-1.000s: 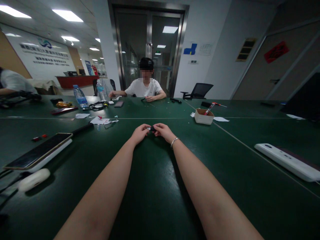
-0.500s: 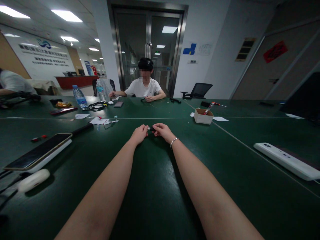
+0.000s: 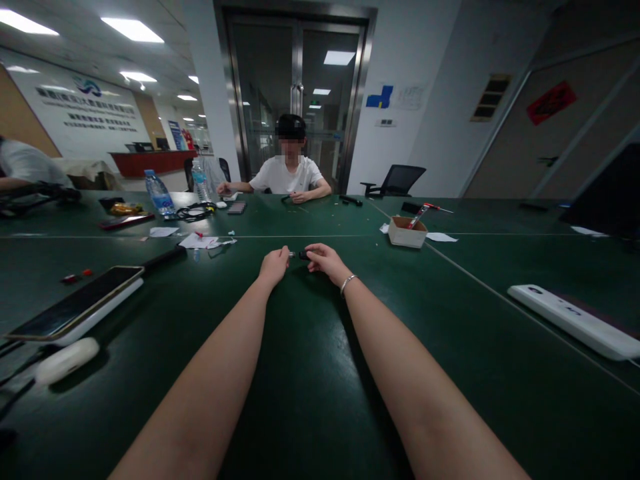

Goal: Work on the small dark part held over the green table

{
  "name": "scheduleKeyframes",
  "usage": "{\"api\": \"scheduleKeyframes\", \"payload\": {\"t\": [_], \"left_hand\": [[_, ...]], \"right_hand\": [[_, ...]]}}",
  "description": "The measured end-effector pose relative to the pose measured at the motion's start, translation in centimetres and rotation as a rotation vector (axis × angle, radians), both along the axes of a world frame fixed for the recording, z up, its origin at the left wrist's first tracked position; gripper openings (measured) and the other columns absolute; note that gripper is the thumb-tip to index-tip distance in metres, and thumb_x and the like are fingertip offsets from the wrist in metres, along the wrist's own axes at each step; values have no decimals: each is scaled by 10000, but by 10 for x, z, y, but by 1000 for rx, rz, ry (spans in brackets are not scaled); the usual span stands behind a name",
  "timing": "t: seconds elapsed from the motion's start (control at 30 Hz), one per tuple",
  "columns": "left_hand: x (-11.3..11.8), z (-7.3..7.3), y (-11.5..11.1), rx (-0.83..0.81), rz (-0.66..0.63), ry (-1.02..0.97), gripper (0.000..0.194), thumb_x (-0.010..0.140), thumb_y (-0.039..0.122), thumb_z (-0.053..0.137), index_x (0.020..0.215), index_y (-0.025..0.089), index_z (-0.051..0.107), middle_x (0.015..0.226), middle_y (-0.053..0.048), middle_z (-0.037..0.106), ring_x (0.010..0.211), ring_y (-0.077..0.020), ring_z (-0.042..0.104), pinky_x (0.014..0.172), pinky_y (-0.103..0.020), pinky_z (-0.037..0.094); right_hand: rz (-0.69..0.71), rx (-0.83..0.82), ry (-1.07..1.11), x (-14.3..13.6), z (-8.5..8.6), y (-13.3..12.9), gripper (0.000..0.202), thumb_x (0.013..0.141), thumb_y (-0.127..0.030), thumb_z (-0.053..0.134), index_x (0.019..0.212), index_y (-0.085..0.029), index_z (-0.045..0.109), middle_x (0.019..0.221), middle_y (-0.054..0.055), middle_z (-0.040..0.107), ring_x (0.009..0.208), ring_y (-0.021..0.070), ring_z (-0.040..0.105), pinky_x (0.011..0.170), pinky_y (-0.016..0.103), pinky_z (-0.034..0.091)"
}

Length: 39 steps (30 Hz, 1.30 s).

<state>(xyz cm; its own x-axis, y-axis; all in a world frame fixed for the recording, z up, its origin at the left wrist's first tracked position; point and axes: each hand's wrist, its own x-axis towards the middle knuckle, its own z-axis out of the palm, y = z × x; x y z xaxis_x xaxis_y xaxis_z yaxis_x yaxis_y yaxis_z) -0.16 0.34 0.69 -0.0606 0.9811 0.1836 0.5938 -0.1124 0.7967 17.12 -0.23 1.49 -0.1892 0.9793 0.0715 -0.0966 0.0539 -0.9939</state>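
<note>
Clock face centred on the two hands, 12 at the top of the view; left hand [image 3: 275, 267] at 9, fingers pinched narrow on a small silver piece [image 3: 292, 254], whose bare end juts from the fingertips toward 3; right hand [image 3: 326, 261] at 3, thumb and fingers closed on a small black piece [image 3: 303, 255], which projects from the fingertips toward 9; the two pieces face each other end to end, a slight gap between them; both sit just above the green tabletop [image 3: 310, 373] or on it, cannot tell which; the part of each piece inside the grip is hidden by the fingers; a silver bracelet [image 3: 349, 285] circles the right wrist.

Surroundings: white paper [image 3: 197, 241] just past 9, small red bits on it; dark-screened phone [image 3: 80, 301] between 8 and 9, resting on a white slab; white rounded device [image 3: 67, 361] toward 8, near the phone; small open box [image 3: 407, 239] between 2 and 3, a red-and-white stick [image 3: 418, 218] leaning in it; long white device [image 3: 573, 322] between 3 and 4, well apart from the hands; water bottle [image 3: 159, 193] near 10; seated co-worker [image 3: 287, 175] at 12, forearms on the far edge.
</note>
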Motion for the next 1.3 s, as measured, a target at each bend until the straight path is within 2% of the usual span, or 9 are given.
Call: {"api": "scheduleKeyframes", "payload": {"t": [0.3,0.57,0.97,1.3], "left_hand": [[6,6,-11,20,-77,123,517,904,471,260,568,193,539,581,-41,581,546,-165,504,556,-281,318],[6,9,-15,0,-70,93,530,900,484,270,541,197,533,559,-46,576,526,-170,503,548,-283,317],[6,8,-8,-33,-22,110,547,905,465,256,524,193,540,565,-50,597,539,-170,526,555,-285,322],[6,9,-12,1,-61,136,546,902,498,258,528,203,526,569,-48,574,567,-182,518,578,-286,309]], "right_hand": [[44,38,-54,-1,-4,4,144,787,-117,667,917,-150,613,652,-22,627,488,55,571,468,150,507],[87,63,-42,2,-10,8,200,770,-129,686,957,-151,620,646,-26,635,527,64,607,495,151,517],[91,60,-46,0,-5,3,275,720,-126,726,958,-157,592,719,-1,690,605,108,682,492,148,483],[88,41,-43,1,-6,3,205,765,-125,697,947,-146,605,670,-5,675,550,85,658,504,143,501]]}}
